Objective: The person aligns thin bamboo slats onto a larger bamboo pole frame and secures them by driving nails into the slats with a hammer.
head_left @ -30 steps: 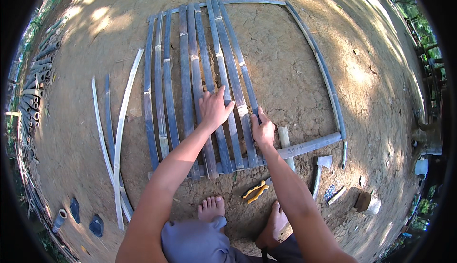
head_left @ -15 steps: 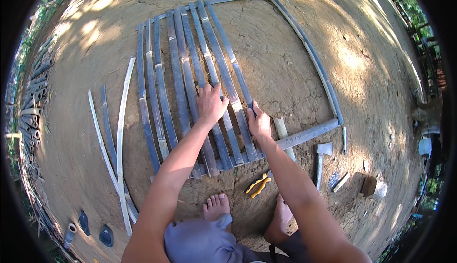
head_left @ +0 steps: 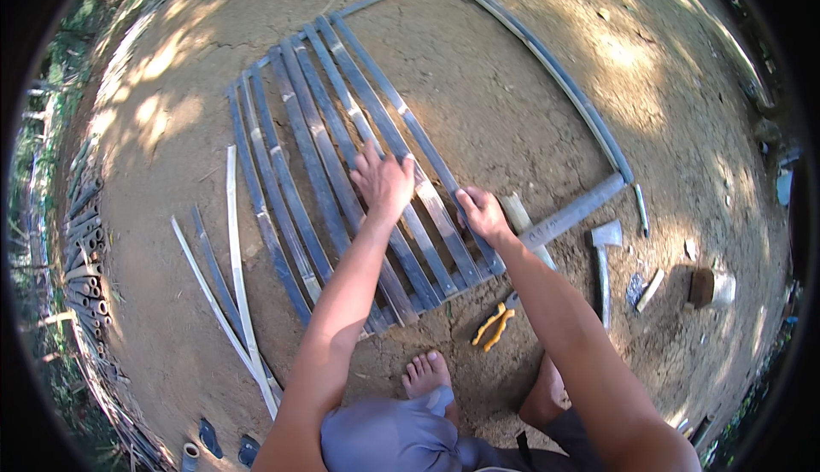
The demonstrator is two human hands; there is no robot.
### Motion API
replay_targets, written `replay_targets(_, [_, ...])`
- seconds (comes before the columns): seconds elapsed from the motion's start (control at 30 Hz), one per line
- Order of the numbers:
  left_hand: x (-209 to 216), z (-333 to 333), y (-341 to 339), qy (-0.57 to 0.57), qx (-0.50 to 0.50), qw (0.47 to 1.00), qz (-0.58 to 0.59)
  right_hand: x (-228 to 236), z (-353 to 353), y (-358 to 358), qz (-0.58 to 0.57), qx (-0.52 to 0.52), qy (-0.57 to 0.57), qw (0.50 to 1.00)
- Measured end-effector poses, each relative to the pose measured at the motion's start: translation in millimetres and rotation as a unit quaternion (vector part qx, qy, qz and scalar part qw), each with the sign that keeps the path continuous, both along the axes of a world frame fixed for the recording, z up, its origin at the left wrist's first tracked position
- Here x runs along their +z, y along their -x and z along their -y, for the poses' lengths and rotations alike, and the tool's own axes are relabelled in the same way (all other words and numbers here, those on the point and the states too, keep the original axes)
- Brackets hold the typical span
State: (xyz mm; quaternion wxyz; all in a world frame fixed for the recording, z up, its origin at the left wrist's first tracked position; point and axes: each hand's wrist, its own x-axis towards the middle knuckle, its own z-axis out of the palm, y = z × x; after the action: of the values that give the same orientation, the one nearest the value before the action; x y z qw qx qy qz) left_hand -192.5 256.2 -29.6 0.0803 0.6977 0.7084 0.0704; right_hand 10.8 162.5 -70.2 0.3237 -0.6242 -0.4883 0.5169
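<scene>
The rightmost slat (head_left: 431,152) is held on a frame (head_left: 555,69) lying on dirt ground (head_left: 504,105).
It is grasped toward its near end by the right hand (head_left: 483,212), seemingly to steady it; the left hand (head_left: 384,183), spread and clasping nothing, is rested on neighbouring slats (head_left: 384,111), perhaps to keep them spaced. Its long axis is slanted from far left to near right, across the frame.

Bare arms (head_left: 339,322) here, left hand (head_left: 383,183) and right hand (head_left: 483,213) bare too, and look, bare feet (head_left: 427,373)! Blue-grey fabric (head_left: 384,438), softly creased, wraps the left leg; darker cloth (head_left: 571,432) right, slim black strap (head_left: 523,446) between.
</scene>
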Motion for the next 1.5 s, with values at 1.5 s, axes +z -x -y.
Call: replay_targets(1.5, [-12.9,3.8,159.4,-0.001,0.184,0.983,-0.012,71.6,-0.9,197.6,0.395,0.274,-0.093,0.872])
